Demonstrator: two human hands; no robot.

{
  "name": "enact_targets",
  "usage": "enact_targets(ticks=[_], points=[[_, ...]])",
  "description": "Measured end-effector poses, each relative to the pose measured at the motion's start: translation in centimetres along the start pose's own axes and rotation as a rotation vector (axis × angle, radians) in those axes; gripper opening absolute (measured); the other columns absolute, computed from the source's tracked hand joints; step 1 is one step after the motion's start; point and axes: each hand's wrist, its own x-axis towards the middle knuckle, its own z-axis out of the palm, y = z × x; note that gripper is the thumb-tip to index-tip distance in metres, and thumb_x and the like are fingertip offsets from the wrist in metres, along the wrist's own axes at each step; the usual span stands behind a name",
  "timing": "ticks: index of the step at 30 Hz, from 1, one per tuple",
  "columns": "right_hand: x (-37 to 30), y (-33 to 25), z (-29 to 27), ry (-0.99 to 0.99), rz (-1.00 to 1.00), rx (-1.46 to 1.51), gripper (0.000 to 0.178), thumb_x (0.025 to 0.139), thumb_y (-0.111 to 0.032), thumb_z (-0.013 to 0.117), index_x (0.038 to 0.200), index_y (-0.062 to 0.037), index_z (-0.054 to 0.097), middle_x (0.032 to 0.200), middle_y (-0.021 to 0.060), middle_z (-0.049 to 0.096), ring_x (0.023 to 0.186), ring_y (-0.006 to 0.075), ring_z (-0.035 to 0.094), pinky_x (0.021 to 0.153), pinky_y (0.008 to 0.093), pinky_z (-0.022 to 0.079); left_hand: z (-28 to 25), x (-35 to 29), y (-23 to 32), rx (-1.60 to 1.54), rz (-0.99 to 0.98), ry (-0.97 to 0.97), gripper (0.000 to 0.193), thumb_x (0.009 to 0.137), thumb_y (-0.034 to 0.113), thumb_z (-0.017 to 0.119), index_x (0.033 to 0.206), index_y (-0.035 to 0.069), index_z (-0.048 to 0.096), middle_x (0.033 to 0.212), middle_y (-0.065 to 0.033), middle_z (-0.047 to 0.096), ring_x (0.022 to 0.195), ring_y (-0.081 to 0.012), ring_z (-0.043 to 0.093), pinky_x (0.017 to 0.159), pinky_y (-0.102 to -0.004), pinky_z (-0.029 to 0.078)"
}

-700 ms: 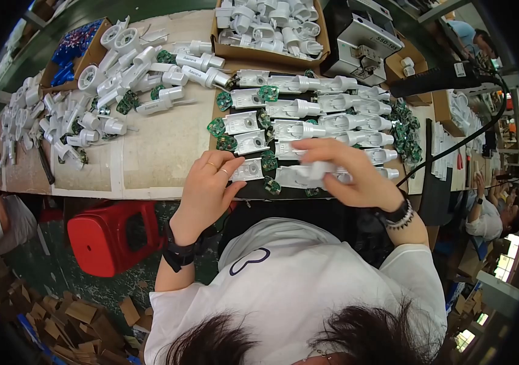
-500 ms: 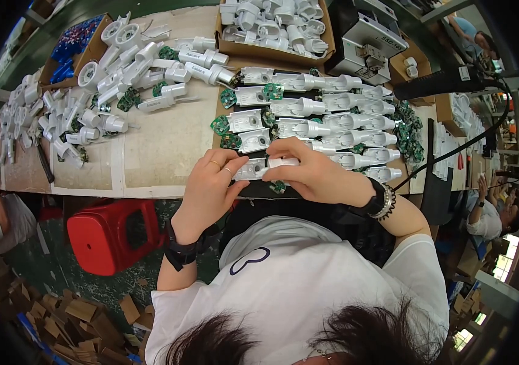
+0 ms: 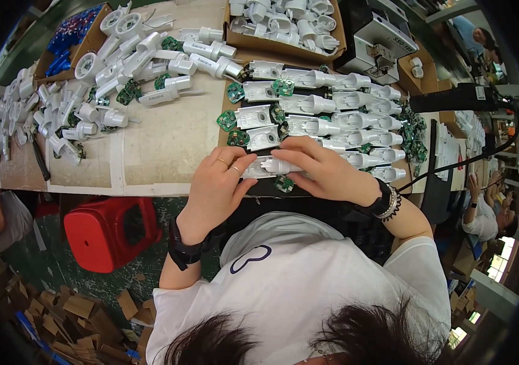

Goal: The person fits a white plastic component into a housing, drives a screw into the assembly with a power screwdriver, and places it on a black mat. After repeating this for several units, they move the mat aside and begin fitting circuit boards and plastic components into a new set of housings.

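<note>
At the front edge of the table, both hands meet over a long white plastic housing (image 3: 253, 170), the nearest of several laid in rows. My left hand (image 3: 218, 185) pinches its left end between thumb and fingers. My right hand (image 3: 332, 173) grips a smaller white plastic part (image 3: 279, 165) over the housing's middle; whether it sits fully inside I cannot tell. A green circuit board (image 3: 283, 184) lies below my right fingertips. Beyond the hands, more open housings (image 3: 260, 116) lie side by side, some with green circuit boards (image 3: 227, 120) at their left ends.
Finished-looking white handles (image 3: 162, 94) and loose boards are heaped at the left. A carton of white parts (image 3: 283, 45) and a metal machine (image 3: 373, 45) stand behind. Green boards (image 3: 416, 143) pile up right, near a black cable (image 3: 466, 159). A red stool (image 3: 95, 240) is below the table's left.
The small white part in my right hand now rests further over the housing, with its ribbed shape showing. The whole view has shifted slightly; my left hand stays at the housing's left end.
</note>
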Motion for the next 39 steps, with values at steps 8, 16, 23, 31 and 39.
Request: enact_targets(ticks=[8, 16, 23, 31, 39], points=[[0.1, 0.2, 0.3, 0.033, -0.041, -0.124, 0.042, 0.075, -0.004, 0.068, 0.115, -0.0063, 0.056, 0.104, 0.0086, 0.06, 0.095, 0.0271, 0.059, 0.079, 0.0345, 0.05, 0.0, 0.1, 0.0, -0.007, 0.008, 0.002, 0.036, 0.072, 0.011, 0.07, 0.105, 0.002, 0.061, 0.099, -0.0093, 0.057, 0.093, -0.0269, 0.055, 0.078, -0.0363, 0.046], [0.6, -0.6, 0.5, 0.022, -0.037, -0.265, 0.031, 0.074, -0.004, 0.069, 0.103, -0.0047, 0.06, 0.094, 0.0066, 0.06, 0.085, 0.0238, 0.058, 0.072, 0.033, 0.05, 0.2, -0.2, 0.0, 0.008, 0.014, 0.012, 0.037, 0.072, 0.011, 0.07, 0.106, 0.003, 0.06, 0.099, -0.0088, 0.057, 0.092, -0.0268, 0.055, 0.077, -0.0364, 0.046], [0.7, -0.8, 0.5, 0.026, -0.039, -0.363, 0.025, 0.072, -0.005, 0.069, 0.096, -0.0057, 0.063, 0.083, 0.0039, 0.055, 0.075, 0.0202, 0.055, 0.062, 0.0299, 0.049, 1.1, -0.8, 0.2, -0.059, -0.009, 0.079, 0.032, 0.073, 0.006, 0.069, 0.104, 0.006, 0.062, 0.101, -0.01, 0.057, 0.094, -0.0289, 0.056, 0.078, -0.0377, 0.047], [0.0, -0.5, 1.2, 0.131, -0.05, -0.304, 0.026, 0.073, -0.005, 0.069, 0.098, -0.0058, 0.063, 0.082, 0.0038, 0.055, 0.074, 0.02, 0.055, 0.06, 0.0301, 0.048, 2.3, -1.5, 0.5, 0.128, 0.1, 0.075, 0.044, 0.066, -0.003, 0.062, 0.106, 0.014, 0.068, 0.111, -0.0122, 0.056, 0.101, -0.0317, 0.055, 0.084, -0.0385, 0.048], [-0.3, -0.4, 0.9, 0.101, -0.096, -0.302, 0.03, 0.071, -0.004, 0.067, 0.101, -0.0047, 0.062, 0.084, 0.0045, 0.055, 0.077, 0.0202, 0.056, 0.063, 0.0295, 0.049, 2.8, -1.7, 0.7, 0.205, 0.104, 0.1, 0.051, 0.062, -0.005, 0.06, 0.11, 0.014, 0.067, 0.113, -0.0127, 0.055, 0.103, -0.0321, 0.054, 0.087, -0.039, 0.047]])
